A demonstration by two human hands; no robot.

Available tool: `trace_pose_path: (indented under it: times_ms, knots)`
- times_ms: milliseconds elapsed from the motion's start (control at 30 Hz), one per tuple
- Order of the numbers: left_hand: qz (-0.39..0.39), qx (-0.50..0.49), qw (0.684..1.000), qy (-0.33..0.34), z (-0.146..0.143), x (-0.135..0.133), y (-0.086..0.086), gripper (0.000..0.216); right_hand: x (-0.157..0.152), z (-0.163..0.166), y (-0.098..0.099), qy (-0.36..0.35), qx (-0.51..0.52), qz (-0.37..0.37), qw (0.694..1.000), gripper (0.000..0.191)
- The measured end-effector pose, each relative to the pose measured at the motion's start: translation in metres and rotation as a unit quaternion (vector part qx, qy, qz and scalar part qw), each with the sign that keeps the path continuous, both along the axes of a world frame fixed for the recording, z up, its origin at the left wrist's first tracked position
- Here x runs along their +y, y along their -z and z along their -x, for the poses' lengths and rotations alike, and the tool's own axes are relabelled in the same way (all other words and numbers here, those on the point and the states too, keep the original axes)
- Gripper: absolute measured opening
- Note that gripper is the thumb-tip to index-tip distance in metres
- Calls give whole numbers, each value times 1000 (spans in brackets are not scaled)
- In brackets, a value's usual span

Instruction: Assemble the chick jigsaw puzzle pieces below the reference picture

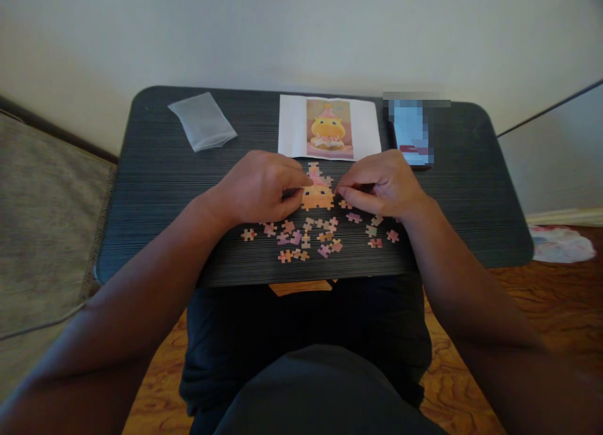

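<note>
A partly joined jigsaw puzzle (317, 199) lies mid-table, showing a yellow-orange face with dark eyes and a pink top. My left hand (264, 187) is closed at its left edge, the index fingertip resting on the puzzle and the thumb against its side. At the right edge, my right hand (381, 184) pinches thumb and index finger together; what is between them, if anything, is too small to make out. Loose puzzle pieces (324, 251) in pink, purple and orange are scattered below the joined part. One purple piece (353, 217) lies just under my right hand.
Behind the puzzle lies a printed reference picture (328, 128) on white paper. A clear plastic bag (203, 122) is at the back left, and a blurred-out box-like object (411, 134) at the back right. The dark table (155, 171) has rounded corners and meets a pale wall.
</note>
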State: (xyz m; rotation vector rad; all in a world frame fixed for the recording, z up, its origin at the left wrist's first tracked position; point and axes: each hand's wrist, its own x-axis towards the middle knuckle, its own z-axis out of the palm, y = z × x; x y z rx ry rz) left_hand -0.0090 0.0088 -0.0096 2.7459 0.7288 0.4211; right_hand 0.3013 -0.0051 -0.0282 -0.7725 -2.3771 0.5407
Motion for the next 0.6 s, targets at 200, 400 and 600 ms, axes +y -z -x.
trace_pose_path:
  times_ms: [200,400,600]
  knots:
    - [2,-113,993,15,4,11,11,25,2,-3,-2,32,-26,23,999,21]
    - [22,-129,991,31,0,13,20,24,-1,3,-5,45,-43,84,995,10]
    - [17,-125,992,17,-4,10,25,21,-2,9,-2,76,-82,134,985,13]
